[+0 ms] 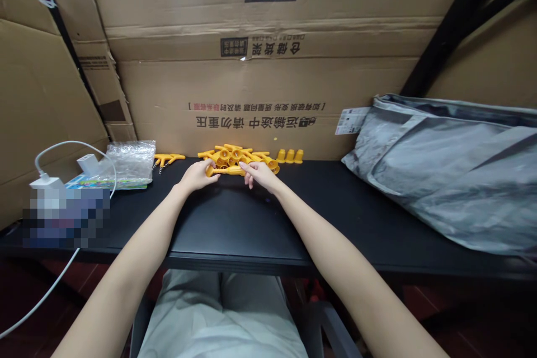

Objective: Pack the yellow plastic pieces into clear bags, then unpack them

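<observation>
a person sits at a long black table [235, 235], both bare arms stretched forward to its far edge, where flattened brown cardboard boxes [260, 106] stand as a backdrop. the left hand [196, 174] and the right hand [260, 173] meet on one yellow plastic funnel-ended piece [229, 170] — it lies just in front of a loose heap of matching yellow plastic pieces [235, 155], touching or almost touching it. the piece lies flat, its long axis running left to right across the table, parallel to the table's back edge; its wider end seems to point left, toward the left hand, though it is small and hard to be sure. each hand takes one end, which looks like a way to steady the piece while working on it. the left fingers curl round the left end; the right fingers [250, 168] pinch the right end, the others lightly bent down to the table.

three small yellow plastic caps [290, 156] stand upright in a row just right of the heap. to the left lie two yellow t-shaped handles [168, 158], a crumpled clear plastic bag [131, 160], and a white charger with a cable [47, 182]. a large grey fabric bag [453, 168] slumps at the right end.
</observation>
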The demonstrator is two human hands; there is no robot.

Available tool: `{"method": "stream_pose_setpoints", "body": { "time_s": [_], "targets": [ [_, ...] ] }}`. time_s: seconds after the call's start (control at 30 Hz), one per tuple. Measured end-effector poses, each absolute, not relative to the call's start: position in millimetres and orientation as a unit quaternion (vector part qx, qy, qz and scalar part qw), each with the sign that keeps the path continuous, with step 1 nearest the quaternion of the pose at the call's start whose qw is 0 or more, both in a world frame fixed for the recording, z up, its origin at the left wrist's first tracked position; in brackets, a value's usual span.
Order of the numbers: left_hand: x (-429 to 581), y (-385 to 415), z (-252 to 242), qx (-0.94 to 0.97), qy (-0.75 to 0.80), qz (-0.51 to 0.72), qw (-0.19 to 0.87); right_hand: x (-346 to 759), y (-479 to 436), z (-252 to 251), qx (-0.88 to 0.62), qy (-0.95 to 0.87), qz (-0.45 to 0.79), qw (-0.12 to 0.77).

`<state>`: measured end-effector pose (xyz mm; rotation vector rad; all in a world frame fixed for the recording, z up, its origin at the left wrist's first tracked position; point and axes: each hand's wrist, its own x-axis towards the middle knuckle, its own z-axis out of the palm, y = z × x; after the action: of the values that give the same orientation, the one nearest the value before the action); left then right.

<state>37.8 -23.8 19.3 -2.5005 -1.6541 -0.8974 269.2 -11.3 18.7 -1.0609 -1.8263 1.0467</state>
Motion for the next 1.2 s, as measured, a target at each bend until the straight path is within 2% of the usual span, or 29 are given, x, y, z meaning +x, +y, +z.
{"method": "stream_pose_setpoints", "body": {
  "time_s": [0.13,0.23,0.47,0.83,0.97,1.1,1.2],
  "targets": [
    [36,-22,19,-0.793,-0.534,-0.293,0.005,271,-5,14,-0.408,-0.731,0.391,0.382],
    [34,-21,19,-0.794,-0.536,-0.288,-0.002,274,-1,12,-0.378,-0.775,0.306,0.405],
    [34,-21,19,-0.79,-0.537,-0.297,-0.012,276,-1,14,-0.365,-0.845,0.146,0.362],
    [38,-23,21,-0.789,-0.528,-0.314,-0.002,279,-5,18,-0.38,-0.835,0.201,0.343],
    [40,-25,24,-0.785,-0.533,-0.316,-0.025,277,-9,20,-0.333,-0.864,0.102,0.362],
    [42,-26,24,-0.793,-0.521,-0.314,-0.043,274,-14,25,-0.286,-0.896,-0.026,0.337],
    [44,-27,25,-0.794,-0.512,-0.324,-0.042,273,-18,27,-0.276,-0.904,-0.055,0.321]
  ]
}}
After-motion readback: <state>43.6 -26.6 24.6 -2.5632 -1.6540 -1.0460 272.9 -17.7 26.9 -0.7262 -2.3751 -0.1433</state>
